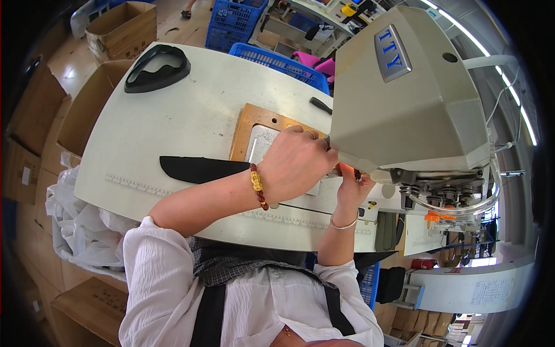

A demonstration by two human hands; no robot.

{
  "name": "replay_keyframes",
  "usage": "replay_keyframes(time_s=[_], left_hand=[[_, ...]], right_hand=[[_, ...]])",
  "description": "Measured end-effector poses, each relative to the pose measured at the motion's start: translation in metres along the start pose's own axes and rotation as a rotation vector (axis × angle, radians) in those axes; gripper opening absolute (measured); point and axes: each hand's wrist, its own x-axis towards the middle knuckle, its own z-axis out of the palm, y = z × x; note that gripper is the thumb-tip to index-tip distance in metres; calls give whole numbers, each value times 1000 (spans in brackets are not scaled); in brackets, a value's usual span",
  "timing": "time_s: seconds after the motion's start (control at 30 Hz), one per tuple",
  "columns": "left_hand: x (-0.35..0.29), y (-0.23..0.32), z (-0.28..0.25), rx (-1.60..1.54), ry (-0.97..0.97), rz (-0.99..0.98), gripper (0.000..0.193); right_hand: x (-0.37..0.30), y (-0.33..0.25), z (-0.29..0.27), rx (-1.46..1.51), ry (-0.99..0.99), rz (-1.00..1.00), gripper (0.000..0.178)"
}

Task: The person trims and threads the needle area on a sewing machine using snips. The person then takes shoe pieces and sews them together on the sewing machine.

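My left hand [300,155] reaches across the white table to the front of a large beige sewing machine [404,110]. Its fingers are curled, and their tips vanish at the machine's edge. Close by on the right, my right hand [354,186] is raised with bent fingers pressed together. What either hand grips is hidden. Partly beneath my left hand lies a wooden board [243,132] with a metal plate [260,141] set in it. A flat black piece of material [199,169] with a rounded end runs under my left forearm.
On the white table [214,87] sit a black curved frame [157,68], a black-handled tool [321,106] and a ruler strip [139,185]. A blue crate [277,61] stands behind. Cardboard boxes [122,29] and a container lined with plastic bags [87,220] flank the left side.
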Motion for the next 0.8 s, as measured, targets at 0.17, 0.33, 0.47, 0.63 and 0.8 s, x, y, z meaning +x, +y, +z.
replay_keyframes(time_s=[0.17,0.33,0.47,0.63,0.8], left_hand=[[0,-1,1,-13,6,10,20],[0,-1,2,-1,-1,5,21],[0,0,2,-13,-5,0,22],[-1,-1,3,-18,-5,0,24],[0,-1,4,4,19,10,23]], right_hand=[[0,6,-4,-89,-5,-34,34],[0,0,2,-70,92,44,24],[2,-6,9,-82,136,57,21],[3,-9,12,-60,132,34,21],[3,-11,11,-54,105,54,20]])
